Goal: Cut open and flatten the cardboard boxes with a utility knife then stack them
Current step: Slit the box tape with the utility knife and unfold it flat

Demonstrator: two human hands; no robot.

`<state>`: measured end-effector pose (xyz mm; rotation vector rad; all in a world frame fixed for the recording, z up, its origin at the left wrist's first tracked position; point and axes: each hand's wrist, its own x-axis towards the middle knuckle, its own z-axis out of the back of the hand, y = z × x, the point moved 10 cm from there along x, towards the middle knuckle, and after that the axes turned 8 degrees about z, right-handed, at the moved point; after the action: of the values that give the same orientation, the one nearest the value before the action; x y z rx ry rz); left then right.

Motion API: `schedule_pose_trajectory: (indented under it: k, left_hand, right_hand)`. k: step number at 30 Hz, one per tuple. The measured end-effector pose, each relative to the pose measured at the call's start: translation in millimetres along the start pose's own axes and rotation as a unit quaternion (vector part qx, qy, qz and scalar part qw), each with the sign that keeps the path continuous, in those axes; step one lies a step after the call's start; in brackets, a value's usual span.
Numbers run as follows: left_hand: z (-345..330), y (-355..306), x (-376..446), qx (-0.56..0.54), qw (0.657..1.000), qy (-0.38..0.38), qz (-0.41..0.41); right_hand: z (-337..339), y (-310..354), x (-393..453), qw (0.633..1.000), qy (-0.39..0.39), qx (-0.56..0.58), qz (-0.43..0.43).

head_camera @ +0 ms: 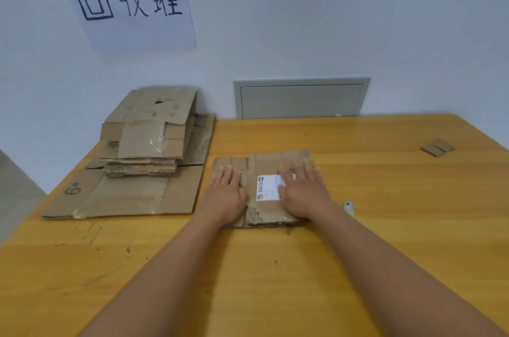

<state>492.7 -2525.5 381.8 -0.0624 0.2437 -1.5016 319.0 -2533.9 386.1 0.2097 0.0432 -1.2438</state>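
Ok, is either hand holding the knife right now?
No, the left hand and right hand both press flat, fingers straight, on the flattened box; neither grips anything.

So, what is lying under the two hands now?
A flattened cardboard box with a white label; left hand and right hand press it. The label's right part is covered.

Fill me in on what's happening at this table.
A person is pressing a cut-open cardboard box flat on the wooden table, with the left hand and right hand both laid open on it. To the left, a stack of flattened boxes sits below a handwritten sign. A small metal piece, maybe the knife, lies beside the right hand.
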Motion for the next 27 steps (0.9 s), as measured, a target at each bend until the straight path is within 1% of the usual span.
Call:
schedule_pose_trajectory:
  k: [3,7,11,14,18,21,27]
  left_hand:
    - [3,-3,6,-0.027,1.0,-0.001,0.001]
    - [5,-7,7,-0.038,0.999,-0.031,-0.004]
    - [-9,-10,4,0.004,0.999,0.0,-0.046]
    - [-13,-9,6,0.028,0.998,0.02,-0.054]
    - [-14,-9,6,0.025,0.997,0.036,-0.064]
    - [-12,-9,0,0.004,0.996,0.028,-0.081]
    - [-16,-13,-2,0.039,0.995,0.047,-0.079]
  right_hand:
    - [-7,9,15,0.999,0.011,0.02,0.029]
    - [-18,7,16,0.999,0.003,0.031,0.018]
    - [-12,3,20,0.999,0.005,0.034,0.031]
    - [-9,-5,21,0.999,0.011,0.028,0.039]
    - [-16,-14,19,0.999,-0.027,0.017,-0.001]
    - [-18,-15,21,0.999,-0.019,0.026,-0.004]
    - [-19,-18,23,1.0,0.002,0.022,-0.006]
